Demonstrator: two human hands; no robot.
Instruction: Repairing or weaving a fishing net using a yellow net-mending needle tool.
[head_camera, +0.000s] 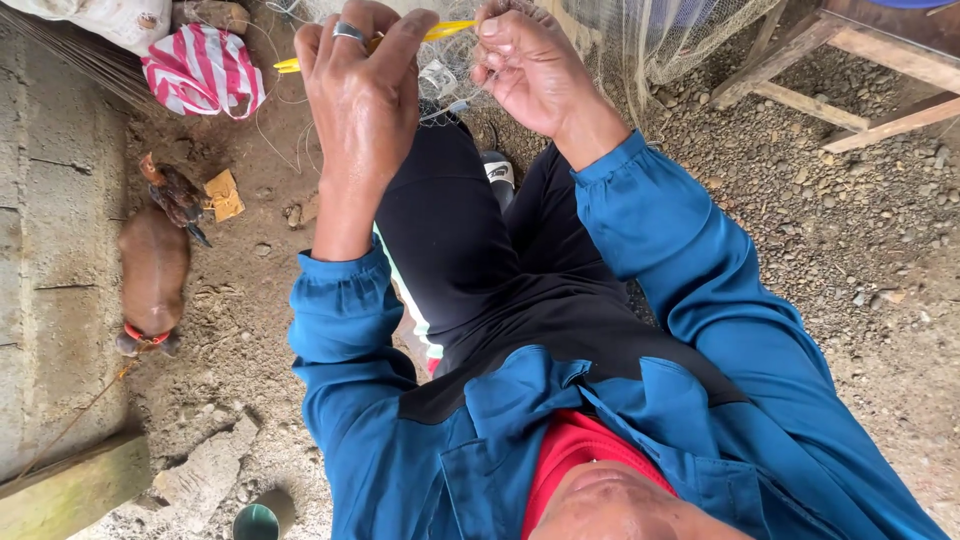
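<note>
My left hand (365, 90), with a ring on one finger, is raised in front of me and grips a slim yellow netting needle (452, 29) that points to the right. My right hand (530, 70) is beside it, its fingertips pinched on the fine pale mesh of a fishing net (640, 40) that hangs across the top of the view. The needle's tip reaches close to the right fingers. Both arms are in blue sleeves, and black trousers lie below the hands.
A brown dog (150, 275) lies on the dirt at the left, a chicken (175, 195) beside it. A red-and-white striped bag (205, 70) sits at the top left, a wooden frame (850, 80) on gravel at the top right, a green cup (255, 522) at the bottom.
</note>
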